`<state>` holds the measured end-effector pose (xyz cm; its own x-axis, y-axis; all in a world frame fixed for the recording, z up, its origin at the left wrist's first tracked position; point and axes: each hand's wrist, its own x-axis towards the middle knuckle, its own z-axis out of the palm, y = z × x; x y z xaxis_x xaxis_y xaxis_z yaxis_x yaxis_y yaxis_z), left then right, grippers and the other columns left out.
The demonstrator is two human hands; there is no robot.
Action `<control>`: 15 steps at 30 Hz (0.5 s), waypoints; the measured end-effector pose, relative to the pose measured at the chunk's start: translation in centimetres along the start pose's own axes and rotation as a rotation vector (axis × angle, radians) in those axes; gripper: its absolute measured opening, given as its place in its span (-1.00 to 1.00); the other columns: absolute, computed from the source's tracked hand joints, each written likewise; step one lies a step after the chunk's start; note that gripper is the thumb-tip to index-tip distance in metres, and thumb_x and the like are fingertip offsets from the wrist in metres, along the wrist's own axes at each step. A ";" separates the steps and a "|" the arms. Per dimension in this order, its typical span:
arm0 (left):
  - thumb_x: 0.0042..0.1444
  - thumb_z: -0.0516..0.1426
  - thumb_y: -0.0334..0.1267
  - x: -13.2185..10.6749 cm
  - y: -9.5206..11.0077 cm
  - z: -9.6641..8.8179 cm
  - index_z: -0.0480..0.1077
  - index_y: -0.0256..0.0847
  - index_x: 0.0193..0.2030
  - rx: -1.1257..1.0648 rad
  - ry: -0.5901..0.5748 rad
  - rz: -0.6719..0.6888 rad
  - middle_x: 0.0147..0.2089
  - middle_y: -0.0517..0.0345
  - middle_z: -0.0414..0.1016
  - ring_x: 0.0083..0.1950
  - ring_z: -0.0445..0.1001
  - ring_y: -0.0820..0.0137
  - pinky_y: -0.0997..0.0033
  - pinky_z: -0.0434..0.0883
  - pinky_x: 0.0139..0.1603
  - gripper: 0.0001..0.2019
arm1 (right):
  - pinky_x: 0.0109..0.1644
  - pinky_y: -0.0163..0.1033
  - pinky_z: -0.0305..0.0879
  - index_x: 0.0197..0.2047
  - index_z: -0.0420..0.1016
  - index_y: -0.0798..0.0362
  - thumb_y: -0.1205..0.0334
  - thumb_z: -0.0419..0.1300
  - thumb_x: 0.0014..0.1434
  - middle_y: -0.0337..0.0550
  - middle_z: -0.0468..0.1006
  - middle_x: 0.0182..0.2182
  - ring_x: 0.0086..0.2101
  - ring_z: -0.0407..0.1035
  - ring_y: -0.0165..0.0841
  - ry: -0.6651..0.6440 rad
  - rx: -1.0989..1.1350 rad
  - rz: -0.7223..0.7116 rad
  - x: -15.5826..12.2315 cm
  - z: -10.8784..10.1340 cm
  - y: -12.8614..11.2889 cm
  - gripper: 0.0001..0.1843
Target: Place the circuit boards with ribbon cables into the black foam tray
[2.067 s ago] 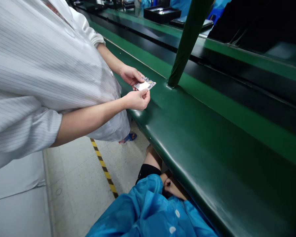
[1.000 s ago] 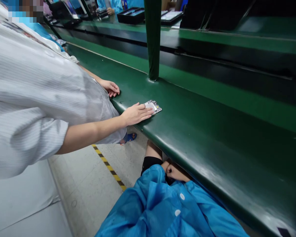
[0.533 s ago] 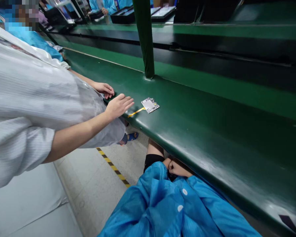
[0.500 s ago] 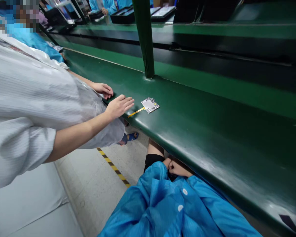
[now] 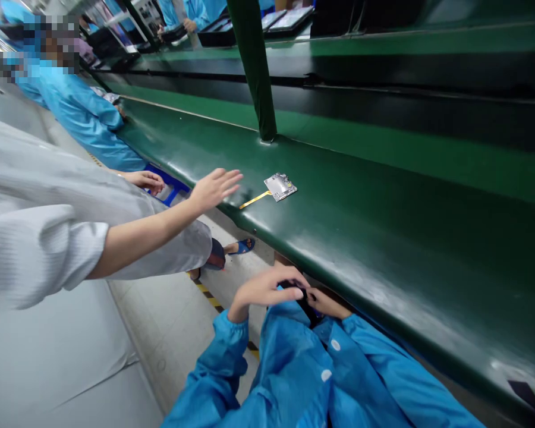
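My left hand (image 5: 270, 287) is lifted over my lap, below the table's front edge. Its thumb is stretched out and its fingers are spread from it, with nothing visible in them. My right hand (image 5: 327, 302) rests low in my lap beside the left fingertips; its fingers are partly hidden. On the green table (image 5: 383, 232) lies a small silver circuit board (image 5: 280, 186) with a yellow flex cable (image 5: 255, 200). Neither of my hands touches the board. Another person's hand (image 5: 216, 188) hovers left of it, fingers extended.
A person in a white striped garment (image 5: 71, 178) stands close on my left, their other hand (image 5: 145, 180) hanging lower. A green post (image 5: 261, 89) rises behind the board. Black trays (image 5: 218, 32) stand on the far bench. A blue stool (image 5: 173, 189) is at the left.
My left hand has risen out of my lap and moved left, apart from its earlier place by the right. The other person's farther hand has drawn back from the table edge. The view has shifted slightly.
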<state>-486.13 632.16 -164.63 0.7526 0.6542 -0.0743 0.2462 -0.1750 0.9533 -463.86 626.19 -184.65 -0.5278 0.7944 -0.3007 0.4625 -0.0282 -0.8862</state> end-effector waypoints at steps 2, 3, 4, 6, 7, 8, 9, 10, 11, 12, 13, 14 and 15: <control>0.44 0.19 0.06 0.5 0.8 -3.2 0.59 -0.06 0.07 0.114 0.235 0.017 0.05 -0.04 0.70 0.09 0.67 0.16 0.08 0.62 0.19 -0.70 | -0.34 -0.26 0.23 -0.49 0.17 -0.04 0.19 0.15 0.14 -0.32 0.22 -0.61 -0.49 0.18 -0.38 -0.034 0.000 0.034 -0.3 0.0 0.1 -0.77; 0.44 0.18 0.04 1.4 0.8 -4.8 0.56 -0.11 0.09 0.222 0.355 0.024 0.09 -0.08 0.67 0.15 0.64 0.14 0.04 0.58 0.26 -0.69 | -0.34 -0.27 0.20 -0.48 0.16 -0.03 0.18 0.14 0.15 -0.33 0.22 -0.60 -0.48 0.17 -0.39 -0.047 -0.001 0.044 -0.5 0.0 0.0 -0.76; 0.41 0.20 0.03 2.5 0.7 -6.4 0.53 -0.15 0.12 0.347 0.459 0.022 0.15 -0.13 0.62 0.24 0.59 0.10 -0.02 0.52 0.37 -0.66 | -0.32 -0.27 0.19 -0.47 0.16 -0.03 0.16 0.13 0.17 -0.32 0.24 -0.59 -0.47 0.19 -0.39 -0.055 -0.005 0.049 -0.8 0.0 0.0 -0.76; 0.31 0.28 0.01 5.4 0.1 -9.3 0.44 -0.20 0.29 0.564 0.573 -0.047 0.37 -0.27 0.46 0.47 0.41 -0.03 -0.15 0.33 0.57 -0.49 | -0.29 -0.27 0.17 -0.46 0.17 -0.02 0.14 0.13 0.20 -0.28 0.31 -0.55 -0.42 0.23 -0.38 -0.057 -0.014 0.053 -1.7 -0.1 -0.1 -0.74; 0.24 0.34 0.01 6.9 -0.2 -10.6 0.38 -0.23 0.38 0.651 0.582 -0.109 0.48 -0.33 0.35 0.56 0.30 -0.10 -0.19 0.24 0.63 -0.35 | -0.27 -0.26 0.17 -0.46 0.17 -0.01 0.13 0.12 0.21 -0.26 0.35 -0.52 -0.40 0.25 -0.37 -0.055 -0.020 0.053 -2.2 -0.1 -0.2 -0.73; 0.17 0.40 0.01 8.4 -0.5 -11.8 0.32 -0.26 0.46 0.727 0.567 -0.174 0.57 -0.39 0.23 0.63 0.19 -0.18 -0.23 0.16 0.67 -0.21 | -0.25 -0.25 0.17 -0.46 0.18 0.00 0.12 0.12 0.22 -0.24 0.38 -0.50 -0.39 0.28 -0.36 -0.053 -0.025 0.055 -2.8 -0.1 -0.2 -0.73; 0.11 0.43 0.01 9.7 -0.7 -12.9 0.26 -0.29 0.52 0.790 0.542 -0.235 0.63 -0.43 0.12 0.68 0.08 -0.25 -0.26 0.10 0.69 -0.09 | -0.24 -0.24 0.17 -0.46 0.18 0.00 0.12 0.12 0.22 -0.22 0.40 -0.49 -0.38 0.30 -0.35 -0.046 -0.030 0.059 -3.4 -0.1 -0.2 -0.73; 0.08 0.45 0.01 10.8 -0.7 -13.8 0.20 -0.31 0.56 0.842 0.510 -0.288 0.67 -0.46 0.04 0.71 0.00 -0.30 -0.28 0.06 0.69 -0.01 | -0.23 -0.23 0.16 -0.46 0.19 0.01 0.12 0.13 0.22 -0.21 0.41 -0.48 -0.37 0.32 -0.34 -0.034 -0.037 0.066 -4.1 -0.1 -0.1 -0.73; 0.07 0.46 0.01 11.7 -0.7 -14.7 0.15 -0.32 0.60 0.881 0.471 -0.325 0.68 -0.48 0.01 0.72 -0.03 -0.32 -0.28 0.05 0.69 0.04 | -0.23 -0.23 0.16 -0.45 0.21 0.01 0.10 0.13 0.22 -0.21 0.43 -0.47 -0.36 0.33 -0.33 -0.016 -0.042 0.074 -4.9 -0.1 -0.1 -0.73; 0.08 0.45 0.00 12.5 -0.6 -15.5 0.13 -0.33 0.61 0.906 0.427 -0.347 0.68 -0.47 0.03 0.71 -0.01 -0.31 -0.26 0.07 0.68 0.05 | -0.23 -0.23 0.16 -0.44 0.23 0.02 0.09 0.14 0.23 -0.20 0.45 -0.46 -0.35 0.34 -0.33 0.005 -0.047 0.081 -5.6 -0.1 -0.1 -0.72; 0.10 0.43 0.00 13.0 -0.4 -16.1 0.12 -0.33 0.62 0.925 0.379 -0.357 0.66 -0.46 0.10 0.69 0.07 -0.29 -0.22 0.13 0.66 0.04 | -0.23 -0.24 0.16 -0.43 0.24 0.02 0.08 0.16 0.23 -0.20 0.46 -0.45 -0.34 0.35 -0.32 0.027 -0.051 0.086 -6.4 -0.1 -0.2 -0.72; 0.12 0.42 0.00 13.5 -0.1 -16.6 0.13 -0.33 0.61 0.943 0.331 -0.362 0.62 -0.43 0.20 0.64 0.18 -0.26 -0.18 0.20 0.62 0.02 | -0.23 -0.24 0.17 -0.43 0.24 0.02 0.07 0.17 0.23 -0.20 0.48 -0.44 -0.34 0.35 -0.32 0.045 -0.052 0.088 -7.1 -0.2 -0.3 -0.71; 0.13 0.40 0.00 13.8 0.2 -16.9 0.16 -0.32 0.60 0.966 0.288 -0.365 0.56 -0.40 0.30 0.57 0.29 -0.23 -0.14 0.27 0.58 -0.02 | -0.23 -0.24 0.18 -0.42 0.25 0.01 0.06 0.17 0.24 -0.19 0.49 -0.43 -0.33 0.36 -0.31 0.061 -0.050 0.086 -7.7 -0.2 -0.4 -0.71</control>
<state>-486.00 653.64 -160.54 0.3945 0.9117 -0.1150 0.9012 -0.3594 0.2423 -459.84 620.19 -181.90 -0.4412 0.8257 -0.3516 0.5401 -0.0685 -0.8388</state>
